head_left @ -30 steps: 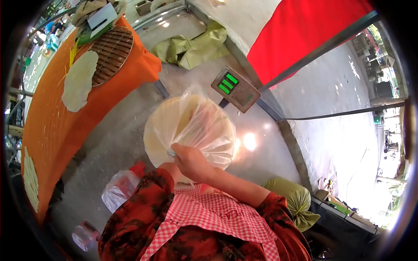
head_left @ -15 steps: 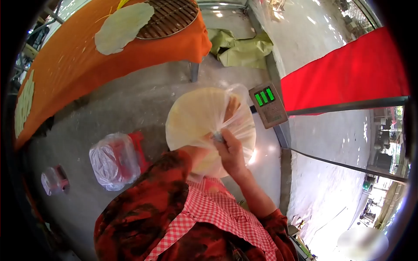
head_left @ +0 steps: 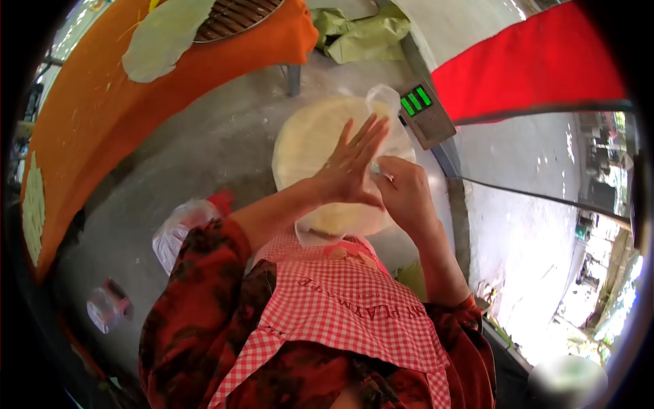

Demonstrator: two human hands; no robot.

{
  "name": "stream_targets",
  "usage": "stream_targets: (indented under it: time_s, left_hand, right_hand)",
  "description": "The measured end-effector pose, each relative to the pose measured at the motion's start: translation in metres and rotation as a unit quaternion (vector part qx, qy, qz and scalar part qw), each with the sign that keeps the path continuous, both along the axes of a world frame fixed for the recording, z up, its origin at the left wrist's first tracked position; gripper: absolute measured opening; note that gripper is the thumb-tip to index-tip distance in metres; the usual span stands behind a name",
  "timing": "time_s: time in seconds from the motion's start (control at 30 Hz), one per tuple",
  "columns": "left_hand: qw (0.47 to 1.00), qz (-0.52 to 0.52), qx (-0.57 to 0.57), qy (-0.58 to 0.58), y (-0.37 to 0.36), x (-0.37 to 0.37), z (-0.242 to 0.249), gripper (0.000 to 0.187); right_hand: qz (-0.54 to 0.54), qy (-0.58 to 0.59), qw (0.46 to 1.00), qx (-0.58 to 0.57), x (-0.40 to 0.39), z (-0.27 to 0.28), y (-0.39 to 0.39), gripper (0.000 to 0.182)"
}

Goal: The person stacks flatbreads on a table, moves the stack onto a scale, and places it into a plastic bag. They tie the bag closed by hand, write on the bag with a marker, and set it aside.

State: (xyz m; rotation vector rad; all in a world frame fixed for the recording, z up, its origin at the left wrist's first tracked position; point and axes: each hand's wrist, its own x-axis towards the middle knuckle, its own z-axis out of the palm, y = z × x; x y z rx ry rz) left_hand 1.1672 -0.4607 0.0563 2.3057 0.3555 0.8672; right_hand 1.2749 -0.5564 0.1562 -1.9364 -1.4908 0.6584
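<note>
A stack of large, pale, round flat sheets (head_left: 310, 136) sits in a clear plastic bag, on or against the scale (head_left: 432, 126), whose display glows green. Over the stack my left hand (head_left: 351, 163) is open, its fingers stretched apart and pointing away from me. Close beside it, my right hand (head_left: 407, 193) is closed, with a small bit of gathered plastic showing at its fingertips. A loose, clear flap of the plastic bag (head_left: 383, 100) stands up beyond my hands. My left hand hides part of the stack.
An orange-covered table (head_left: 95, 136) on the left holds a thin pale sheet (head_left: 167, 37) and a slatted round rack (head_left: 235, 15). On the floor lie a plastic-wrapped bundle (head_left: 178, 228), a small clear package (head_left: 107, 307) and green sacking (head_left: 368, 37). Red cloth (head_left: 518, 68) hangs at right.
My left hand has come off the gathered plastic and spread open above the stack. My right hand has shifted right and slightly up, still closed. The view has moved, too.
</note>
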Motion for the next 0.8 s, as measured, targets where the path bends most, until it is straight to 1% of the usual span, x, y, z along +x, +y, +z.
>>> stream_targets:
  time_s: [0.03,0.07,0.13,0.17,0.2,0.23,0.3,0.33,0.37,0.4,0.43,0.47,0.5,0.53,0.6,0.67,0.7,0.73,0.77,0.8]
  left_hand:
    - [0.999,0.017,-0.012,-0.044,-0.005,0.009,-0.008,0.107]
    - [0.997,0.004,-0.054,-0.054,-0.009,0.009,-0.015,0.092]
    - [0.989,-0.020,-0.128,-0.068,-0.007,0.012,-0.026,0.062]
    - [0.992,-0.038,-0.111,-0.041,-0.003,0.012,-0.030,0.049]
    - [0.994,-0.057,-0.093,-0.013,0.002,0.011,-0.032,0.037]
    - [0.994,-0.076,-0.075,0.014,0.004,0.011,-0.034,0.025]
    - [0.987,-0.067,-0.147,0.013,0.000,0.012,-0.036,0.015]
    - [0.982,-0.058,-0.178,0.012,0.002,0.015,-0.037,0.010]
    - [0.987,-0.032,-0.156,-0.010,0.000,0.020,-0.037,0.009]
    - [0.991,-0.010,-0.133,-0.030,-0.006,0.026,-0.037,0.008]
    - [0.992,0.011,-0.112,-0.050,-0.012,0.025,-0.035,0.007]
    - [0.992,-0.027,-0.112,0.056,-0.008,0.020,-0.016,0.010]
    - [0.992,-0.023,-0.111,0.050,-0.007,0.020,-0.015,0.010]
    - [0.992,-0.017,-0.112,0.048,-0.011,0.020,-0.014,0.010]
    - [0.992,-0.004,-0.120,0.028,-0.019,0.018,-0.021,0.010]
    - [0.991,0.006,-0.133,0.028,-0.018,0.021,-0.023,0.010]
    - [0.989,0.011,-0.144,0.027,-0.018,0.020,-0.023,0.010]
    - [0.985,0.005,-0.169,0.022,-0.016,0.020,-0.019,0.014]
    - [0.982,-0.008,-0.184,0.045,-0.014,0.021,-0.015,0.014]
    - [0.978,-0.021,-0.198,0.067,-0.011,0.022,-0.011,0.015]
  right_hand:
    - [-0.003,-0.041,0.999,0.004,-0.004,0.003,0.001,0.010]
    - [-0.006,-0.051,0.998,-0.023,-0.006,0.003,0.003,0.013]
    - [-0.022,-0.068,0.996,0.061,-0.016,-0.003,0.004,0.013]
    - [-0.030,-0.075,0.991,0.103,-0.021,-0.008,0.004,0.013]
    - [-0.036,-0.099,0.988,0.114,-0.025,-0.011,0.001,0.011]
    - [-0.083,-0.088,0.984,0.128,-0.033,-0.009,-0.005,0.013]
    - [-0.174,-0.068,0.970,0.158,-0.055,0.001,-0.025,0.018]
    - [-0.134,0.001,0.980,0.145,-0.062,-0.011,-0.041,0.020]
    - [-0.090,0.071,0.984,0.134,-0.068,-0.036,-0.057,0.023]
    - [-0.133,0.220,0.965,0.046,-0.082,-0.062,-0.058,0.024]
    - [-0.186,0.291,0.939,0.012,-0.087,-0.120,-0.067,0.022]
    - [-0.239,0.349,0.906,-0.010,-0.087,-0.175,-0.070,0.022]
    - [-0.237,0.343,0.909,0.012,-0.085,-0.217,-0.061,0.023]
    - [-0.215,0.327,0.919,0.037,-0.081,-0.247,-0.048,0.024]
    - [-0.102,0.255,0.958,0.078,-0.070,-0.268,-0.011,0.027]
    - [0.045,0.109,0.987,0.104,-0.064,-0.246,0.031,0.032]
    - [0.107,0.007,0.989,0.098,-0.067,-0.234,0.047,0.034]
    - [0.164,-0.095,0.977,0.095,-0.071,-0.225,0.060,0.037]
    - [0.208,-0.184,0.956,0.092,-0.075,-0.218,0.069,0.040]
    - [0.234,-0.245,0.937,0.083,-0.077,-0.214,0.077,0.043]
